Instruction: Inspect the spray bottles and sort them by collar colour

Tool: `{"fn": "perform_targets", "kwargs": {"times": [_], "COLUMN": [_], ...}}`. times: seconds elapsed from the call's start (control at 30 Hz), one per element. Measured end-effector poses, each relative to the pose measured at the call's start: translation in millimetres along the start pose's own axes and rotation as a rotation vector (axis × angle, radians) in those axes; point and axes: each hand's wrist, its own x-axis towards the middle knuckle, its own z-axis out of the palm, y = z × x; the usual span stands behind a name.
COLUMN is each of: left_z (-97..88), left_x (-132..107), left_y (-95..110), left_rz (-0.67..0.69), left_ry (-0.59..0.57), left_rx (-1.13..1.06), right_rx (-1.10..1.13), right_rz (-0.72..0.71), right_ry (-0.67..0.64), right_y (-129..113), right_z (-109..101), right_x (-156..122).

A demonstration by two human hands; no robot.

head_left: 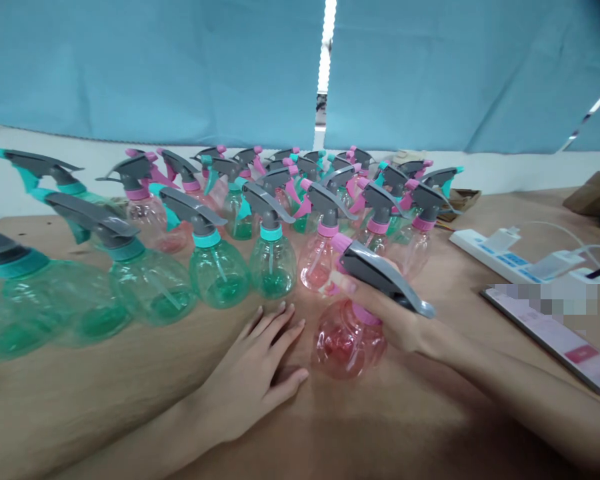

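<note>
My right hand [387, 313] is closed round the neck and grey trigger head of a pink spray bottle [347, 340], which stands on the brown table [105, 393] in front of me. My left hand [260, 367] lies flat on the table just left of that bottle, fingers stretched out, holding nothing. Behind both hands stand several green spray bottles [219, 270] and pink spray bottles [317, 257] with grey triggers, packed in rows toward the wall.
A white power strip [485, 253] with plugs and cables lies at the right. A phone [560, 333] lies flat near the right edge. A brown box [597, 193] sits at the far right. Blue curtains [155, 67] hang behind the table.
</note>
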Motion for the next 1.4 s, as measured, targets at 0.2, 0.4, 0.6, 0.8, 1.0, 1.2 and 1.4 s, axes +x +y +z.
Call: {"fn": "perform_targets", "kwargs": {"times": [0.2, 0.4, 0.6, 0.8, 1.0, 1.2, 1.4], "left_z": [1.7, -0.6, -0.1, 0.0, -1.0, -1.1, -3.3], "left_x": [0.4, 1.1, 1.7, 0.7, 1.0, 0.3, 3.1], "left_y": [-1.1, -0.2, -0.4, 0.2, 1.1, 0.1, 0.5], "left_rz": [0.008, 0.006, 0.003, -0.008, -0.023, -0.013, -0.011], "left_ry": [0.003, -0.005, 0.026, 0.011, 0.007, 0.018, -0.031], "left_rx": [-0.004, -0.019, -0.043, -0.045, -0.047, -0.058, -0.013], "right_rx": [0.030, 0.070, 0.090, 0.086, 0.091, 0.127, 0.102], "right_rz": [0.027, 0.071, 0.118, 0.096, 0.089, 0.092, 0.133], "right_ry": [-0.012, -0.004, 0.000, 0.001, 0.021, 0.008, -0.028], "right_y": [7.1, 7.6, 9.7, 11.1, 9.5, 9.2, 5.3], "right_z": [2.1, 3.3, 5.8, 5.6, 6.3, 6.2, 4.9], "right_x": [-1.5, -0.9, -1.0, -0.6, -1.5, -0.3, -5.0]}}
